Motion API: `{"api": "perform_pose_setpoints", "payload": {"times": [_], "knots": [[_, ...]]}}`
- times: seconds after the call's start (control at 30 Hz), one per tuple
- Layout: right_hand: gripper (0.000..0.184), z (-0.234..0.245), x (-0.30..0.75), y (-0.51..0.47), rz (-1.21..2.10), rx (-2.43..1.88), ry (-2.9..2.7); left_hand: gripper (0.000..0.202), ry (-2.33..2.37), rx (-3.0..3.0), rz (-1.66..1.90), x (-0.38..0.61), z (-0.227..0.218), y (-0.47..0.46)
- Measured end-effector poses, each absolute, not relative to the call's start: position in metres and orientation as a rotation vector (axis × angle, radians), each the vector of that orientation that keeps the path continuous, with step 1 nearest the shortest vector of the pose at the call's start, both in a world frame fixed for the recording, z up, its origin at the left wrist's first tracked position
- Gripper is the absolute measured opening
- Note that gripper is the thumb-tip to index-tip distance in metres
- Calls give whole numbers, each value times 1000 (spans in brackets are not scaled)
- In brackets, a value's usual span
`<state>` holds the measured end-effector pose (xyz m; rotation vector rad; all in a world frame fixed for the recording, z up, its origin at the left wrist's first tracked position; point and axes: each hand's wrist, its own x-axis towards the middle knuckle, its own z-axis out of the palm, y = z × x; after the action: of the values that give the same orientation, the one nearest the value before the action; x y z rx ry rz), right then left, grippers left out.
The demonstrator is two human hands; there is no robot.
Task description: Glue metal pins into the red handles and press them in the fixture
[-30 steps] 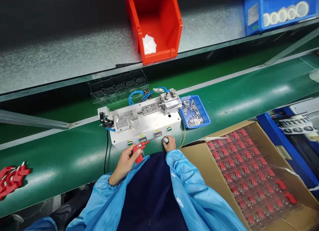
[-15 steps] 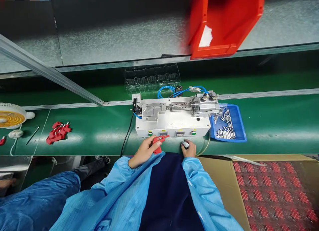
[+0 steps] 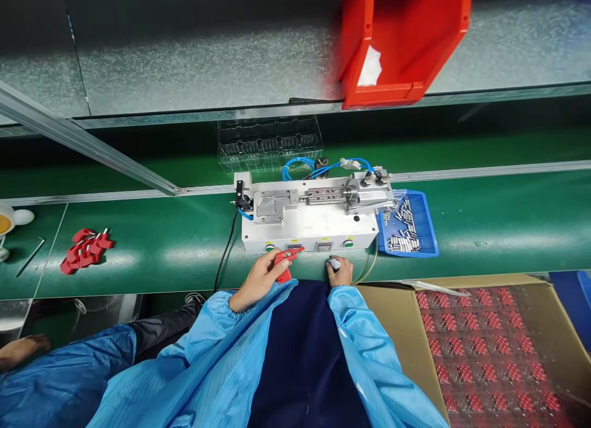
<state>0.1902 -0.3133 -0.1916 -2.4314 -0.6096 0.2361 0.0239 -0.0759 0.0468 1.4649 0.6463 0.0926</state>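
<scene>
My left hand [image 3: 258,279] is closed round a small red plastic part [image 3: 283,265] with a thin tip pointing right, held just in front of the silver press fixture [image 3: 314,218] on the green conveyor belt [image 3: 161,255]. My right hand [image 3: 340,271] rests at the fixture's front edge, fingers curled on a small grey metal piece [image 3: 333,264]. The fixture carries a pneumatic cylinder, blue air hoses and green buttons along its front face.
A blue tray of several metal pins [image 3: 407,226] sits right of the fixture. A heap of red parts [image 3: 84,249] lies on the belt at left. A cardboard box of red parts in trays [image 3: 480,348] is at lower right. A red bin [image 3: 397,46] sits on the shelf above. Another person's blue sleeve [image 3: 60,379] is at lower left.
The view swung left then settled: the red parts heap came into sight and the box slid right. Both hands stay at the fixture's front, holding the same pieces.
</scene>
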Motion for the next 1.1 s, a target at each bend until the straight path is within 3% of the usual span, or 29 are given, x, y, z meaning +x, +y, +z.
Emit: {"api": "perform_pose_setpoints", "payload": {"times": [1.1], "knots": [[27,-189,189,-312,233,-2431,-593,51,646,1425,85,25,44,-77]]}}
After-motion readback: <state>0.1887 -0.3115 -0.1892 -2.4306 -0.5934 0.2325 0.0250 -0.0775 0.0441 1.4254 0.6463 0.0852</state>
